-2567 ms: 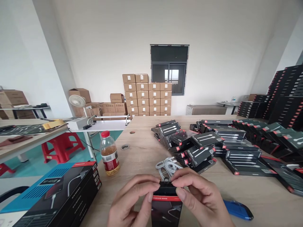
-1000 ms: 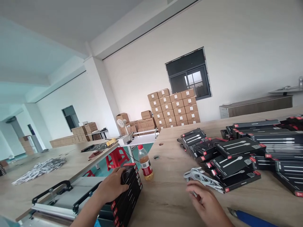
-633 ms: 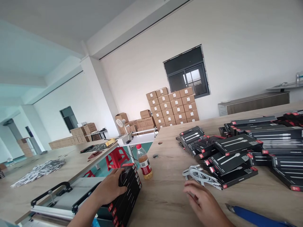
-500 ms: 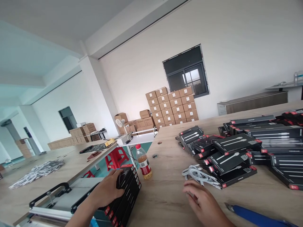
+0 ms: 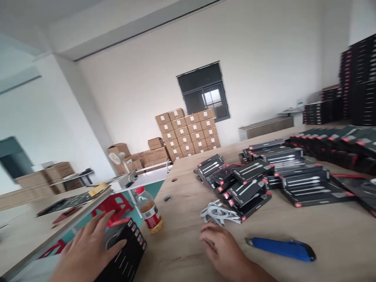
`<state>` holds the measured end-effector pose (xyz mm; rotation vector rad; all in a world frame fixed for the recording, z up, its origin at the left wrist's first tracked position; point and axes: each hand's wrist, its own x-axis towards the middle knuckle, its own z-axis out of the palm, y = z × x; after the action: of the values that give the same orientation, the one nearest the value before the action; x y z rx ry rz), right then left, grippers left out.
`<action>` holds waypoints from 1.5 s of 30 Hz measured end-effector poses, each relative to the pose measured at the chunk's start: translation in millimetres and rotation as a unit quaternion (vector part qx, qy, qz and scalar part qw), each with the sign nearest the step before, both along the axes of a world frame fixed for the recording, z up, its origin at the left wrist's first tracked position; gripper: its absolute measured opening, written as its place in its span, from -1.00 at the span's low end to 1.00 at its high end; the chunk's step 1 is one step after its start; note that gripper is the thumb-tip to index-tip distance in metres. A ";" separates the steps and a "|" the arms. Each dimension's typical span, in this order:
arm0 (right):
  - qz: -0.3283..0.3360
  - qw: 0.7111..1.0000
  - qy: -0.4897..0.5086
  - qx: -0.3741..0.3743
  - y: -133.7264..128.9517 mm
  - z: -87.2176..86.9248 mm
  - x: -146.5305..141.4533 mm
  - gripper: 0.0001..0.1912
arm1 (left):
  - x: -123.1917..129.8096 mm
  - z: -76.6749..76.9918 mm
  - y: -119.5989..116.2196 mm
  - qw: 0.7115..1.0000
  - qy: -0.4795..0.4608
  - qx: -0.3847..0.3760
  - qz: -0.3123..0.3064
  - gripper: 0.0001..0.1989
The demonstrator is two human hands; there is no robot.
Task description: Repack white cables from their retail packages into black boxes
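Observation:
At the lower left, my left hand point(image 5: 91, 244) is open, its fingers spread at the top of a row of black packaging boxes point(image 5: 129, 248) with red corners. The thumb reaches across the near box; whether it touches is unclear. Near the table's middle, my right hand point(image 5: 221, 246) has its fingers loosely curled in, and nothing shows in them. Just beyond its fingertips lies a bundle of white-grey cables point(image 5: 219, 213). A blue utility knife point(image 5: 282, 247) rests to its right. Behind the cables, black cable boxes point(image 5: 246, 190) lie in a loose heap.
A drink bottle point(image 5: 149, 211) with a red cap stands right of the boxed row. Red stools point(image 5: 116, 205) are beyond the table edge. More black boxes point(image 5: 358, 86) are stacked high at the right. Cartons point(image 5: 188, 133) stand against the far wall.
My view has turned to the right, bringing the tall box stack and the whole knife into sight. My left fingers have loosened and spread from the boxes. The right hand remains by the cables.

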<state>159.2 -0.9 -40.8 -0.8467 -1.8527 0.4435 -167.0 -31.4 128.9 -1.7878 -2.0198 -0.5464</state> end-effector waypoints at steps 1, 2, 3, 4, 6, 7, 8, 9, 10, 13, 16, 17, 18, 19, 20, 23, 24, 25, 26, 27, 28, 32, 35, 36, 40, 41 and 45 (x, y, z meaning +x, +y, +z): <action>-0.010 1.000 0.000 0.006 3.1 1.0 1.1 -0.66 | 13.7 -0.6 5.4 0.999 -0.015 0.028 -0.037 -0.34; -0.024 1.000 0.000 0.012 6.5 2.3 3.4 -0.67 | 30.9 -3.4 10.8 0.994 -0.040 0.038 -0.093 -0.37; -0.042 0.999 -0.001 0.018 10.0 3.9 7.2 -0.69 | 50.9 -9.1 16.2 0.985 -0.071 0.037 -0.153 -0.40; -0.065 0.998 0.000 0.024 13.7 5.9 12.7 -0.71 | 72.3 -18.0 21.7 0.973 -0.102 0.023 -0.205 -0.43; -0.122 0.992 0.010 0.037 21.6 10.6 29.6 -0.76 | 114.2 -44.8 33.4 0.950 -0.164 0.004 -0.267 -0.52; -0.155 0.987 0.023 0.042 25.9 12.9 41.0 -0.78 | 132.4 -61.8 39.5 0.940 -0.187 -0.003 -0.286 -0.56; -0.190 0.980 0.043 0.043 30.7 14.9 53.9 -0.79 | 147.6 -80.0 45.2 0.933 -0.202 -0.006 -0.298 -0.58; -0.224 0.971 0.073 0.036 35.7 16.3 68.0 -0.80 | 159.7 -98.3 50.2 0.930 -0.209 -0.009 -0.304 -0.60; -0.252 0.960 0.120 0.014 40.9 17.1 82.8 -0.77 | 168.7 -115.7 54.2 0.925 -0.209 -0.009 -0.318 -0.61; -0.306 0.900 0.290 -0.107 57.0 16.1 123.5 -0.48 | 180.4 -153.4 59.1 0.911 -0.189 -0.026 -0.366 -0.63; -0.339 0.845 0.369 -0.184 73.9 14.7 146.9 -0.24 | 180.5 -164.0 57.6 0.908 -0.170 -0.044 -0.381 -0.68; -0.351 0.836 0.374 -0.195 79.7 15.5 150.0 -0.20 | 180.0 -163.4 56.9 0.908 -0.166 -0.046 -0.382 -0.68; -0.361 0.825 0.382 -0.206 85.6 17.4 151.2 -0.18 | 179.4 -162.0 56.3 0.908 -0.164 -0.047 -0.384 -0.68; -0.368 0.816 0.390 -0.216 91.3 20.5 150.9 -0.16 | 179.0 -160.3 55.8 0.906 -0.163 -0.049 -0.388 -0.66; -0.374 0.807 0.398 -0.224 96.7 24.7 149.8 -0.16 | 178.7 -158.7 55.4 0.904 -0.162 -0.050 -0.393 -0.65; -0.370 0.793 0.418 -0.243 109.3 41.4 145.3 -0.32 | 177.7 -155.1 54.2 0.900 -0.173 -0.040 -0.397 -0.66; -0.364 0.789 0.425 -0.253 111.9 47.0 144.2 -0.44 | 177.2 -153.9 53.8 0.901 -0.185 -0.033 -0.392 -0.67; -0.357 0.785 0.432 -0.265 113.6 51.8 143.5 -0.58 | 176.5 -152.6 53.5 0.901 -0.198 -0.027 -0.386 -0.69; -0.350 0.780 0.438 -0.279 114.6 55.6 143.1 -0.69 | 175.9 -151.0 53.2 0.900 -0.215 -0.019 -0.379 -0.71; -0.344 0.775 0.443 -0.293 114.9 58.1 143.0 -0.75 | 175.2 -149.3 52.9 0.898 -0.231 -0.011 -0.374 -0.73; -0.338 0.769 0.447 -0.307 114.8 59.5 142.9 -0.78 | 174.5 -147.6 52.5 0.895 -0.248 -0.004 -0.370 -0.76; -0.322 0.752 0.455 -0.352 114.6 58.7 143.5 -0.78 | 173.7 -143.7 50.7 0.881 -0.295 0.010 -0.370 -0.80; -0.317 0.751 0.449 -0.366 116.2 62.8 143.9 -0.75 | 174.6 -144.4 49.5 0.873 -0.308 0.011 -0.377 -0.78; -0.315 0.755 0.445 -0.365 116.3 66.2 143.8 -0.75 | 174.6 -144.4 49.4 0.871 -0.313 0.012 -0.379 -0.78; -0.318 0.792 0.409 -0.322 105.3 81.3 135.6 -0.78 | 172.1 -142.4 49.9 0.853 -0.359 -0.001 -0.379 -0.79; -0.318 0.809 0.393 -0.300 98.1 82.6 129.6 -0.81 | 171.0 -142.3 50.1 0.844 -0.379 -0.007 -0.380 -0.78; -0.281 0.891 0.292 -0.205 50.0 66.5 82.2 -0.82 | 170.3 -151.3 51.1 0.767 -0.495 -0.027 -0.406 -0.39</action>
<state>241.3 49.1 25.8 -1.3113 -0.9093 0.6396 3.3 19.7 -22.4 -2.7255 -1.5574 -2.0702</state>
